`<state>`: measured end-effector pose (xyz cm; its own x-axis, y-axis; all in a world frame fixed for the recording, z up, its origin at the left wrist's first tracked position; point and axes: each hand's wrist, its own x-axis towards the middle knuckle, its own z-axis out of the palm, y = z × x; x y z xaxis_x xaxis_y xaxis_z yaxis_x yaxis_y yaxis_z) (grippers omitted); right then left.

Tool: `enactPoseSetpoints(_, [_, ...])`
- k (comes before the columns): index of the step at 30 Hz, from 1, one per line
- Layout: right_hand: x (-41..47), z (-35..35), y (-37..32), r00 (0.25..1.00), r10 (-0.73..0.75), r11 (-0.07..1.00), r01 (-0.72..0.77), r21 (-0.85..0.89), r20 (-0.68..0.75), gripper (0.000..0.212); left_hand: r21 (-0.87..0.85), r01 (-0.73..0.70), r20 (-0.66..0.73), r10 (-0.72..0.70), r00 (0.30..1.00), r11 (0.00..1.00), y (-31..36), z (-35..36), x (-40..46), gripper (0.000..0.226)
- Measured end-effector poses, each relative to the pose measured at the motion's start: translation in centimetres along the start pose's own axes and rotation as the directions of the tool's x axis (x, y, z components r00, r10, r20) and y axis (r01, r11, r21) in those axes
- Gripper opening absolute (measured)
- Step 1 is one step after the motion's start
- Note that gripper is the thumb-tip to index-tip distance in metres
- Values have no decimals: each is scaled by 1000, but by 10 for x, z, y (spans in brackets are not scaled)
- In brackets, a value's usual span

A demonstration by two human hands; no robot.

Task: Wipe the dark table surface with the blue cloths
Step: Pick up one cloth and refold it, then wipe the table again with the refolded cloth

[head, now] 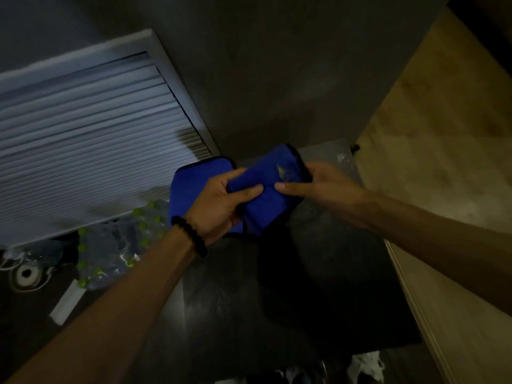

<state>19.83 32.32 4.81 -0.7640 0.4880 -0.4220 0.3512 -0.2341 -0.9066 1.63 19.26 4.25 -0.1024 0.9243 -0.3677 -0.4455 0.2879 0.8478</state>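
Both my hands hold blue cloth above the dark table [318, 286]. My left hand [219, 200], with a black bead bracelet on its wrist, grips the middle of a folded blue cloth [268, 187] that has a pale speck of dirt on top. A second blue cloth [188, 184] with a dark hem hangs behind that hand. My right hand [318, 184] pinches the folded cloth's right end between thumb and fingers. The cloths are lifted off the table surface.
A window with white slatted blinds [91, 139] fills the left. Below it lies a shrink-wrapped pack of bottles with green caps [116, 245]. A light wooden panel [443, 134] borders the table on the right. A grey wall stands behind.
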Motion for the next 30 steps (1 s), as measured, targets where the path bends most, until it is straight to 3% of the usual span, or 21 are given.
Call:
enactPoseSetpoints(4, [18,20,29,997,-63,991,58,-123,-34,24,127,108,-147,-89,985,986,-27,-27,0,26])
enactPoseSetpoints(6, [26,26,41,990,-82,977,56,-208,-117,24,41,148,-278,-131,952,988,-33,-42,4,10])
enactPoseSetpoints(8, [35,31,52,986,-59,974,24,-224,-153,24,14,126,-432,-108,896,992,-37,-59,5,24])
enactPoseSetpoints(9, [38,32,57,987,-31,981,0,-196,-157,24,184,112,-530,2,848,976,-40,-67,4,24])
enactPoseSetpoints(10, [41,32,61,988,-1,987,-24,-158,-156,24,436,148,-597,163,785,888,-43,-78,4,17])
enactPoseSetpoints(11, [45,33,64,988,29,992,-48,-117,-153,23,647,235,-613,312,726,725,-46,-88,5,16])
enactPoseSetpoints(12, [49,33,66,987,59,995,-70,-72,-147,21,752,344,-617,416,667,563,-49,-98,7,33])
enactPoseSetpoints(13, [51,34,67,986,88,996,-91,-18,-141,19,756,449,-647,443,620,477,-51,-105,8,57])
enactPoseSetpoints(15, [57,36,66,982,121,990,-110,85,-142,18,661,605,-750,358,556,444,-53,-114,11,100])
enactPoseSetpoints(16, [59,36,66,980,131,986,-112,124,-150,18,618,654,-785,290,548,437,-54,-116,13,110])
enactPoseSetpoints(18, [64,38,64,976,154,973,-122,197,-155,19,593,680,-804,272,529,432,-57,-116,15,99])
enactPoseSetpoints(21, [70,42,61,975,166,960,-126,250,-147,20,652,683,-750,416,515,329,-57,-123,14,53])
enactPoseSetpoints(22, [73,44,60,974,169,956,-125,267,-149,19,667,661,-736,438,515,344,-54,-127,13,43])
enactPoseSetpoints(24, [79,48,57,972,171,944,-115,309,-160,18,663,504,-746,439,500,553,-48,-132,11,30])
enactPoseSetpoints(27, [93,62,51,968,183,923,-109,368,-172,24,500,246,-805,341,485,830,-30,-136,5,44])
enactPoseSetpoints(30, [110,84,47,967,188,898,-99,429,-170,28,375,121,-854,292,430,919,-12,-145,-2,53])
